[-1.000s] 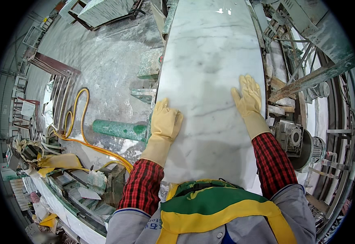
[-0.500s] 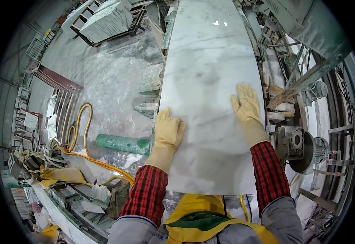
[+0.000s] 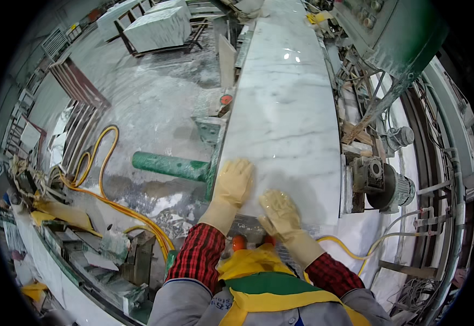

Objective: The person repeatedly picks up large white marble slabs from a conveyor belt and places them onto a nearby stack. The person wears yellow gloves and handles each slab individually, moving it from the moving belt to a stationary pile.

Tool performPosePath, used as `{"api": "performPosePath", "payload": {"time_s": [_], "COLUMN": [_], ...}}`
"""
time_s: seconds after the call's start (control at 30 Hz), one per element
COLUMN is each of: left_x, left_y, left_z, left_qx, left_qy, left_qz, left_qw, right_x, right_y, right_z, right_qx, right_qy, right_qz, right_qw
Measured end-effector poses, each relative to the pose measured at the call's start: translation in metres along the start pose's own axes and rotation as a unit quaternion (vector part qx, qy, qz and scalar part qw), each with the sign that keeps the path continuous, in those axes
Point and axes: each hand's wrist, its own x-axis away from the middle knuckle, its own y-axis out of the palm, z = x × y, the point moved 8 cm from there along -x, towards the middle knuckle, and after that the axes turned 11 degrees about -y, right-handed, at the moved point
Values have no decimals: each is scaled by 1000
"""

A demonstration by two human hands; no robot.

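A long polished marble slab (image 3: pixel 288 117), white with grey veins, lies flat in front of me and stretches away from my body. My left hand (image 3: pixel 235 182), in a cream rubber glove, rests on its near left corner with the fingers stretched out. Close beside it, my gloved right hand (image 3: pixel 281 212) is at the near edge, fingers extended and thumb apart. Neither glove is wrapped around anything. Red-and-black checked sleeves (image 3: pixel 196 256) cover my forearms, and a yellow apron (image 3: pixel 258 263) hangs at my front.
A green pipe (image 3: pixel 169 165) juts out left of the slab. Yellow hoses (image 3: pixel 134 218) run over the floor nearby. Motors (image 3: pixel 392 187) and a green machine housing (image 3: pixel 397 41) line the right side. Stone blocks (image 3: pixel 158 28) sit on a rack at far left.
My right hand has moved from the slab's right side to its near edge, close to my left hand. The slab's near edge now appears farther from me; the head view has shifted too.
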Motion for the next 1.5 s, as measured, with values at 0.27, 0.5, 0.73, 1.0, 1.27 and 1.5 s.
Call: {"api": "performPosePath", "payload": {"time_s": [0.27,0.5,0.73,1.0,1.27,1.5], "left_x": [143,398,627,696,782,933], "left_y": [-75,-195,-278,-306,-335,-347], "left_z": [-37,-99,40,109,115,83], "left_qx": [-78,-357,-411,-425,-430,-332], "left_qy": [-67,-285,-538,-566,-574,-648], "left_qz": [23,107,78,146,176,157], "left_qw": [994,883,732,691,674,667], "right_x": [4,1,14,11,58,140], "right_y": [17,56,51,48,96,181], "right_z": [13,48,42,69,-14,-440], "right_qx": [87,174,140,143,106,-56], "right_qy": [-12,-83,-146,-129,-60,-409], "right_qz": [-9,52,132,108,41,31], "right_qw": [996,980,970,975,992,910]}}
